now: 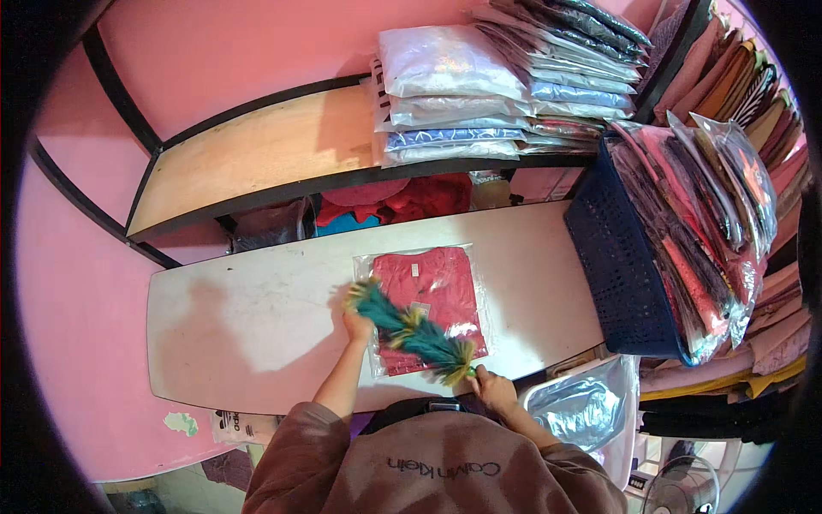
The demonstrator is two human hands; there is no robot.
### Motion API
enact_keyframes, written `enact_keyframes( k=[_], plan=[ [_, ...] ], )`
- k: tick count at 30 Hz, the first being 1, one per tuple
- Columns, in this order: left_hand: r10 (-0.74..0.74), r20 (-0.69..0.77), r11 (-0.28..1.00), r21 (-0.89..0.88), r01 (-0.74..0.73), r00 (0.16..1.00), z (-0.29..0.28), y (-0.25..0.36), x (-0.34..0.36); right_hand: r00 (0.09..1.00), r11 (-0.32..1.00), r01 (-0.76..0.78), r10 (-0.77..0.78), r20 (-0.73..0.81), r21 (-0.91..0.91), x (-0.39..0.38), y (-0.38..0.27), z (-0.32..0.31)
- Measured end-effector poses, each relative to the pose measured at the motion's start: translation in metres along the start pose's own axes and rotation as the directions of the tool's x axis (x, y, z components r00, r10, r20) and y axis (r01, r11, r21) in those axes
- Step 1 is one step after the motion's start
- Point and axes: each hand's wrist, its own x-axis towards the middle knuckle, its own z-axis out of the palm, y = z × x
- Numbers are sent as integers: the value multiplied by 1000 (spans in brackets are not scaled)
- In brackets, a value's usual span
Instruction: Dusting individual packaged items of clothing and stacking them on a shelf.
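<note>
A red folded garment [454, 291] in a clear plastic bag [362, 265] lies flat on the white table in front of me. Across it, slanting from upper left to lower right, is a fluffy green and yellow duster [419, 334], a little blurred. My right hand [495, 390] is closed around the duster's lower right end, by the table's front edge. At the bag's left edge is my left hand [358, 325], right under the duster's upper left tip. The duster covers its fingers, so whether they grip the bag or the duster is hidden.
A dark blue basket [621, 283] packed with bagged garments stands at the table's right end. Stacks of bagged clothes [454, 111] sit on the wooden shelf [257, 171] behind. Clothes [762, 94] hang at far right. Beside my right arm is a bin-like container with clear plastic [582, 407].
</note>
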Motion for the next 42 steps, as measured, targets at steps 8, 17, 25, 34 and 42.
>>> enact_keyframes(
  k=[8,17,25,34,42],
  plan=[
    [-381,229,901,-126,415,896,3,1,-3,947,950,-244,276,-163,192,13,8,-5],
    [-470,348,781,-265,566,811,-4,11,0,899,930,-306,352,-259,202,26,26,2],
    [-144,177,986,-54,155,974,-13,-76,-13,993,993,97,-101,65,64,-11,1,-3],
    [-460,351,844,-114,525,815,-3,10,1,968,983,-153,170,-183,104,8,21,4],
    [-429,351,797,-288,532,832,-1,-9,-5,898,938,-345,343,-277,40,32,47,-6]
  ],
)
